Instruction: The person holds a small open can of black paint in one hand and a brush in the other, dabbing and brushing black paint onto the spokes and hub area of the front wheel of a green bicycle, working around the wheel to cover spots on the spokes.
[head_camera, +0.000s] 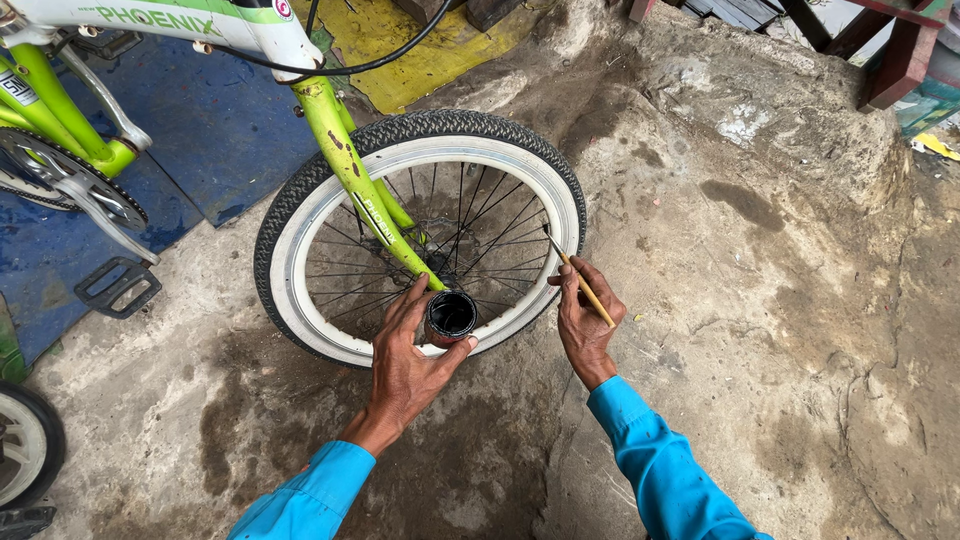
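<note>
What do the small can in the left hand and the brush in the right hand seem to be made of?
The can in the left hand looks like metal: thin round rim, glossy black liquid inside. The brush in the right hand seems to have a plain wooden handle, matt and yellowish-tan; its tip is too small to judge.

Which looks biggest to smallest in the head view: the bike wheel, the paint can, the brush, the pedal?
1. Bike wheel, by far.
2. Pedal.
3. Brush and paint can: too alike to rank; brush longer, can bulkier.
</note>
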